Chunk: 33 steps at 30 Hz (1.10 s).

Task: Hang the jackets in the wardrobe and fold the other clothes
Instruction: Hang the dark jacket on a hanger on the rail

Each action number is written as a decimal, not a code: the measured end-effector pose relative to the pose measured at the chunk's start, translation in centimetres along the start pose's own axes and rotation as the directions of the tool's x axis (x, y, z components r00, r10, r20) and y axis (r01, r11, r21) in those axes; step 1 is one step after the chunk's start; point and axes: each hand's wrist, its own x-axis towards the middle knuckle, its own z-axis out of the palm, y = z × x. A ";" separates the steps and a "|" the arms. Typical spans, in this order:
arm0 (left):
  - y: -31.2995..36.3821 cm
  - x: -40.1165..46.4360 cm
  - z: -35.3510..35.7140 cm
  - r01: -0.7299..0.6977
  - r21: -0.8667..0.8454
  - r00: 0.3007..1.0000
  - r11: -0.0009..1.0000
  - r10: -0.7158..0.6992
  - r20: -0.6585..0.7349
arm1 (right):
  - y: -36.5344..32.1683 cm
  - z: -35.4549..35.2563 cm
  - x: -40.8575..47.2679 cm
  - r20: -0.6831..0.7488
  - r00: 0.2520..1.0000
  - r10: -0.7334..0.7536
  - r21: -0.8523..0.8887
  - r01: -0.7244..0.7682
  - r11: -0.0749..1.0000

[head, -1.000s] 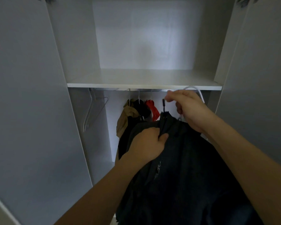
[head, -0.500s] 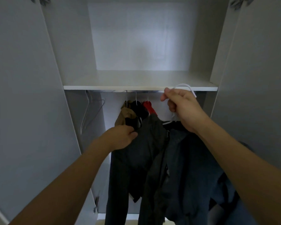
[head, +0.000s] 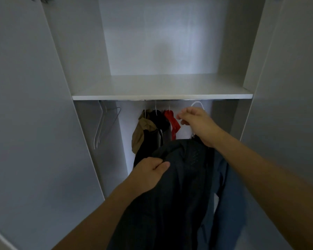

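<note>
A dark jacket (head: pixel 181 186) hangs on a white hanger (head: pixel 197 104) inside the open wardrobe. My right hand (head: pixel 197 123) grips the hanger's neck, with its hook just under the shelf by the rail (head: pixel 163 100). My left hand (head: pixel 148 170) pinches the jacket's left shoulder and holds it up and forward. Further back on the rail hang a tan garment (head: pixel 143 130), a black one (head: pixel 158 121) and a red one (head: pixel 173 123).
A white shelf (head: pixel 161 95) spans the wardrobe above the rail. An empty wire hanger (head: pixel 105 123) hangs at the rail's left end. Both wardrobe doors, the left door (head: pixel 29 123) and the right door (head: pixel 285 105), stand open on either side.
My left hand has dropped lower and closer to me, gathering the jacket's shoulder. My right hand has carried the hanger's hook further in under the shelf. The view has moved closer.
</note>
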 end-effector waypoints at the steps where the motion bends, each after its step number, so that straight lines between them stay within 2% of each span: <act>1: -0.3 0.0 0.3 0.028 0.005 0.999 1.000 -0.028 -0.021 | 0.8 0.0 0.6 0.022 1.000 0.017 -0.028 -0.017 0.999; 5: -2.1 -0.9 0.7 0.137 0.069 0.991 0.988 -0.136 -0.019 | 4.3 0.8 2.5 0.177 0.974 0.143 -0.243 -0.098 0.965; 7: -2.4 -1.2 1.1 0.168 0.098 0.986 0.981 -0.166 -0.028 | 6.1 1.3 3.1 0.165 0.971 0.175 -0.328 -0.113 0.938; 10: -1.8 -0.6 2.7 0.190 0.090 0.981 0.978 -0.186 -0.047 | 8.4 0.8 3.4 0.147 0.961 0.236 -0.369 -0.168 0.914; 12: -1.4 0.6 4.4 0.225 0.044 0.974 0.973 -0.223 -0.052 | 9.4 -0.3 3.9 0.137 0.950 0.281 -0.366 -0.215 0.906; 14: -0.9 2.0 6.4 0.250 -0.004 0.965 0.968 -0.250 -0.073 | 9.9 -1.6 5.0 0.066 0.952 0.300 -0.294 -0.269 0.917; 19: 1.2 7.4 11.4 0.258 -0.006 0.950 0.966 -0.255 -0.181 | 11.7 -4.1 9.7 -0.025 0.922 0.386 -0.159 -0.385 0.909; 22: 1.7 11.5 13.1 0.282 -0.008 0.934 0.959 -0.277 -0.227 | 13.1 -5.3 12.5 -0.149 0.888 0.435 -0.056 -0.447 0.893; 23: 1.6 12.9 13.6 0.291 0.007 0.931 0.957 -0.281 -0.231 | 13.7 -5.7 13.6 -0.191 0.885 0.424 -0.083 -0.445 0.892; 24: 1.5 14.3 14.0 0.299 0.020 0.929 0.954 -0.286 -0.235 | 14.3 -6.0 14.9 -0.196 0.893 0.406 -0.141 -0.435 0.889; 27: 0.6 18.4 15.2 0.309 0.037 0.923 0.950 -0.290 -0.251 | 15.4 -6.8 18.4 -0.068 0.899 0.433 -0.309 -0.432 0.848; 29: -0.1 20.9 15.9 0.318 0.010 0.915 0.948 -0.304 -0.265 | 16.2 -7.1 20.6 -0.008 0.904 0.428 -0.297 -0.411 0.862; 33: -0.9 26.0 17.2 0.319 -0.073 0.897 0.945 -0.326 -0.298 | 17.7 -7.7 24.6 0.008 0.931 0.364 -0.306 -0.345 0.887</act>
